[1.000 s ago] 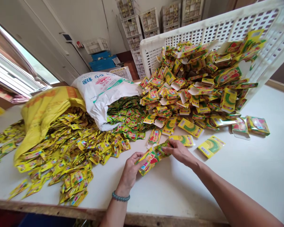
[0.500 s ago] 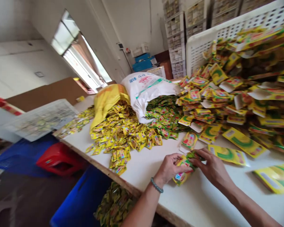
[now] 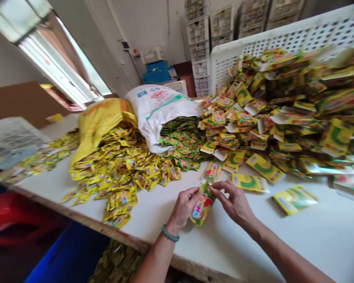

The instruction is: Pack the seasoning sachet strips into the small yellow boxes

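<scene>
Above the white table (image 3: 153, 214), my left hand (image 3: 179, 208), with a beaded bracelet at its wrist, grips a small yellow-and-green printed carton (image 3: 201, 210) by its left side. The fingers of my right hand (image 3: 234, 198) pinch the carton's upper right edge, where a bit of green shows at the top; whether that is a flap or a sachet I cannot tell. Just beyond my hands lies another small carton (image 3: 212, 169). Flat yellow cartons (image 3: 249, 183) rest to the right of my right hand.
Yellow sachets (image 3: 120, 161) spill from a yellow sack (image 3: 98, 122), and green sachets (image 3: 179, 143) from a white sack (image 3: 162, 106). A large heap of cartons (image 3: 253, 114) lies against a white perforated crate (image 3: 224, 63). Below the table's front edge stands a blue bin (image 3: 67, 251).
The view has swung left, then right, leaving the sacks further left in the picture. The green piece between my hands now shows only at the carton's top, and the carton's printed face is more visible.
</scene>
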`<move>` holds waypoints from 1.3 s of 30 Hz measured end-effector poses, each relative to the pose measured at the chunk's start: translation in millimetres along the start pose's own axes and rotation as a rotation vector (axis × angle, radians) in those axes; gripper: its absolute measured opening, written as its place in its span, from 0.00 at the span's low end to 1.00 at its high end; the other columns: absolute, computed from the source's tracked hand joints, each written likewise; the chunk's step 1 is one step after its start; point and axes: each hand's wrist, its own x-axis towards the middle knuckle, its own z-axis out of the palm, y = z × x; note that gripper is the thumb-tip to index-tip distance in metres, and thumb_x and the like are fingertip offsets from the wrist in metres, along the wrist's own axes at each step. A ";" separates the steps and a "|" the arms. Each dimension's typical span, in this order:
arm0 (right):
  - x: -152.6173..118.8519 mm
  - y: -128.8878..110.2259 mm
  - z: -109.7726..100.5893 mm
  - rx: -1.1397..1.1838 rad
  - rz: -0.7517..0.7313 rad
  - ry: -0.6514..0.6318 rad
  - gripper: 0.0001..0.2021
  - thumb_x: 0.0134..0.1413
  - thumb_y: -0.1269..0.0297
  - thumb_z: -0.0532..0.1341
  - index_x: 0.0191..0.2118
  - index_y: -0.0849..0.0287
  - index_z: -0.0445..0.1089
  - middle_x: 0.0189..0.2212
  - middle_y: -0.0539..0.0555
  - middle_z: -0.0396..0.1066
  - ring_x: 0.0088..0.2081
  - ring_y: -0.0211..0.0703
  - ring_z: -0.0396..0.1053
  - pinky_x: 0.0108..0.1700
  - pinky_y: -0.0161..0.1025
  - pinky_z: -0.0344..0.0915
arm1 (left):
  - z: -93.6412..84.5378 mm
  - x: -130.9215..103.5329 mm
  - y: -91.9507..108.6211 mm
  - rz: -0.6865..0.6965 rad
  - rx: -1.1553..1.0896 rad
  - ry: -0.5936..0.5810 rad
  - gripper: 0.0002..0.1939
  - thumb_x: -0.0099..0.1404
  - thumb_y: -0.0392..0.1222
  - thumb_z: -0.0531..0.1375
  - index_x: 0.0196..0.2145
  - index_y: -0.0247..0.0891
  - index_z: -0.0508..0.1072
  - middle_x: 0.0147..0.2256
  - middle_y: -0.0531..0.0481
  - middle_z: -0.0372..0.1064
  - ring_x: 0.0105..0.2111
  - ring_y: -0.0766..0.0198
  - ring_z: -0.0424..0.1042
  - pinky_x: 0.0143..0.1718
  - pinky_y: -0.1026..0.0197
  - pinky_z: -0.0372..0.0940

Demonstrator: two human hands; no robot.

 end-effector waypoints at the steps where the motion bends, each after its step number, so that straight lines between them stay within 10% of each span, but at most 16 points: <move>1: -0.4 -1.4 0.8 -0.004 -0.006 0.003 0.12 0.58 0.55 0.57 0.37 0.55 0.74 0.33 0.55 0.74 0.36 0.46 0.70 0.40 0.42 0.67 | 0.2 0.0 0.8 0.003 -0.001 -0.004 0.19 0.57 0.50 0.65 0.42 0.33 0.77 0.30 0.47 0.76 0.28 0.63 0.73 0.33 0.63 0.66; 13: -4.0 -4.6 1.4 0.004 -0.018 0.072 0.08 0.55 0.63 0.62 0.41 0.54 0.66 0.35 0.53 0.75 0.50 0.51 0.61 0.53 0.53 0.56 | 5.5 0.3 2.7 0.000 0.075 -0.055 0.20 0.60 0.53 0.62 0.45 0.37 0.75 0.37 0.46 0.77 0.34 0.60 0.75 0.39 0.60 0.68; 21: -9.1 -9.2 12.8 0.045 0.017 -0.158 0.08 0.61 0.64 0.56 0.46 0.54 0.64 0.32 0.52 0.74 0.49 0.50 0.66 0.53 0.52 0.55 | 0.4 1.6 -2.9 0.002 0.114 -0.030 0.23 0.57 0.51 0.65 0.47 0.37 0.71 0.36 0.47 0.76 0.35 0.59 0.74 0.38 0.61 0.67; 26: -5.1 -0.4 8.8 0.151 -0.022 0.093 0.15 0.57 0.56 0.61 0.48 0.55 0.66 0.45 0.57 0.70 0.51 0.49 0.64 0.53 0.48 0.60 | 4.7 0.6 4.5 0.072 0.044 0.055 0.29 0.58 0.46 0.65 0.53 0.44 0.58 0.31 0.54 0.74 0.28 0.66 0.73 0.31 0.66 0.64; 39: -7.5 5.9 20.2 0.323 0.251 -0.135 0.18 0.56 0.52 0.57 0.25 0.61 0.71 0.22 0.49 0.67 0.26 0.37 0.61 0.31 0.36 0.59 | 1.7 -0.8 2.3 0.006 0.019 -0.015 0.18 0.61 0.47 0.63 0.45 0.43 0.61 0.28 0.57 0.71 0.25 0.68 0.69 0.27 0.67 0.64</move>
